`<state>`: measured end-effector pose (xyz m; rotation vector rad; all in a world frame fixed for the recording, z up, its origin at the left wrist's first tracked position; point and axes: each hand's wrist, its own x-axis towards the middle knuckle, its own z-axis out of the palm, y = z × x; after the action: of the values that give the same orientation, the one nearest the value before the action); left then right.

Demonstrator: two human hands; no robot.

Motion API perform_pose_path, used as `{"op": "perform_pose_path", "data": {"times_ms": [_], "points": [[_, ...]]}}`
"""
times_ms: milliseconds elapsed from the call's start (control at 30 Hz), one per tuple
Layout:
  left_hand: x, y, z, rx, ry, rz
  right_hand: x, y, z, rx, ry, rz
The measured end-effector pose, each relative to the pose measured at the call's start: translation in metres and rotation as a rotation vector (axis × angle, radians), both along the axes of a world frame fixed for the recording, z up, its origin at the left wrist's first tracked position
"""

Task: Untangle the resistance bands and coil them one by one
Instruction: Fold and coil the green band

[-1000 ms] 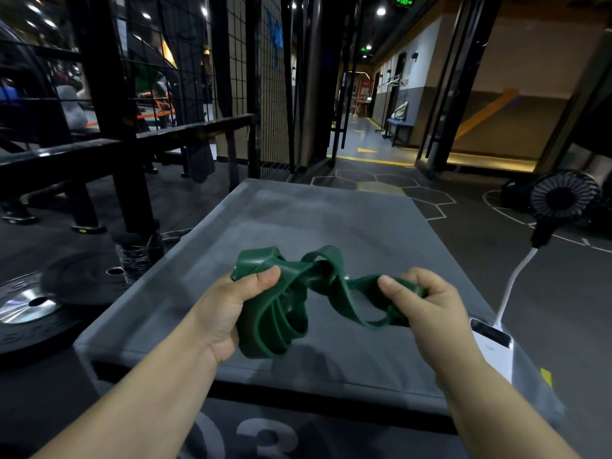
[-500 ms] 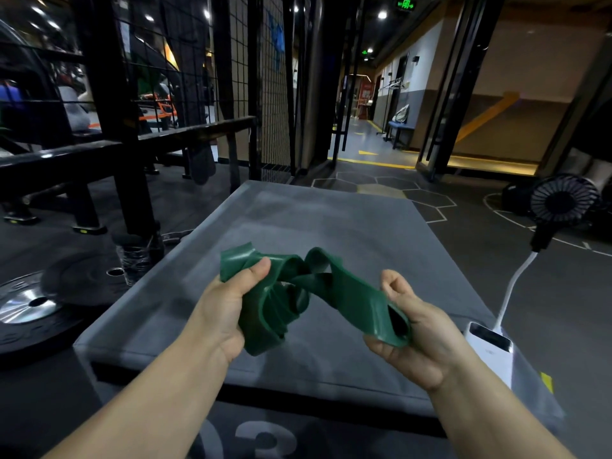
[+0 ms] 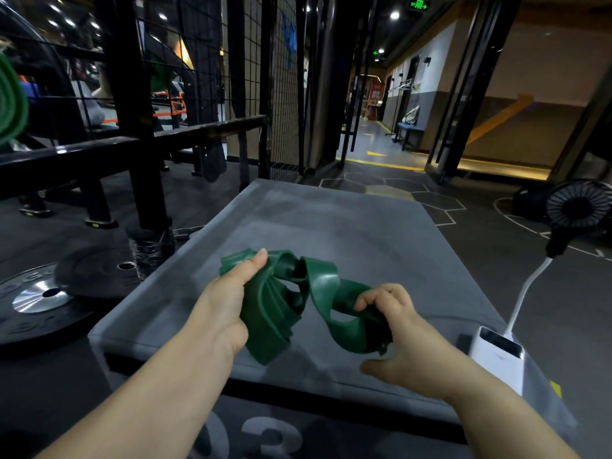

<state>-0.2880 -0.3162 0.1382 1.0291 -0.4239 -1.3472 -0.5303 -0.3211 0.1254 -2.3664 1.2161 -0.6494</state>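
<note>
We are recording a change at the right hand. Half a second earlier it was lying palm-up under the dark green flat rubber resistance band. It is now showing knuckles-up, its grip curling over the band's right end while the thumb is standing free below.

The left hand is holding the stacked coils as before, with the thumb pressing on their top edge. Its grip is closing firmly round the bundle.

The band is hanging between both hands, clear above the near half of the grey padded counter.

The strand between the hands is now showing a fuller twist with an open loop, where earlier it was running flatter. We are judging that the right wrist is feeding the next turn onto the coil, and that the coiling of this band is only partly done.
</note>
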Motion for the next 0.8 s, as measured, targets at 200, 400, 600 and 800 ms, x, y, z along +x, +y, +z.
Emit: {"op": "perform_pose_path", "data": {"times_ms": [200,400,600,800], "points": [[0.003,-0.002,0.002,-0.012,0.004,0.005,0.01,-0.002,-0.013,-0.15,0.01,-0.105],[0.001,0.001,0.0,-0.021,-0.02,-0.026,0.019,-0.003,-0.012,-0.041,-0.442,-0.236],[-0.006,0.005,-0.002,-0.121,-0.056,-0.075,0.018,-0.015,0.0,0.652,-1.464,-0.464],[-0.014,0.013,-0.005,-0.336,-0.066,-0.178,-0.001,-0.031,-0.003,0.89,-1.743,-0.609]]}}
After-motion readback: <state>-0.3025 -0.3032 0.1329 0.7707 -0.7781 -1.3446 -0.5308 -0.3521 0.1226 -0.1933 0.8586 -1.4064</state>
